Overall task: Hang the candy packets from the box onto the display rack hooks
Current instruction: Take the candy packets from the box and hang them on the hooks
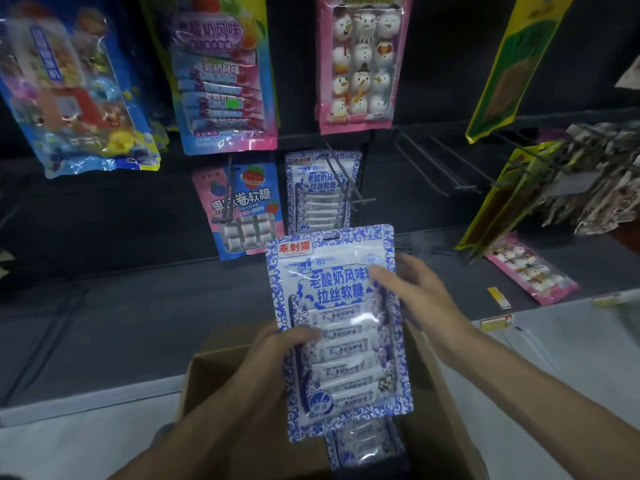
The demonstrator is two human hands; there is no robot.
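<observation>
I hold a blue-and-white candy packet [337, 327] upright above the open cardboard box [214, 375]. My left hand [277, 348] grips its left edge with the thumb across the front. My right hand [408, 289] holds its right side, fingers behind and thumb on the front. More of the same packets [363, 445] lie in the box below. A matching packet [320, 188] hangs on a rack hook [349, 188] straight ahead, just beyond the held packet's top.
Other hanging packets: a pink-and-blue one [242, 209] left of the matching packet, a pink snowman pack [362, 60] above, yellow-green packs [498, 199] at right. Bare hooks [433, 164] jut out in the middle right. A pink pack [530, 268] lies on the shelf.
</observation>
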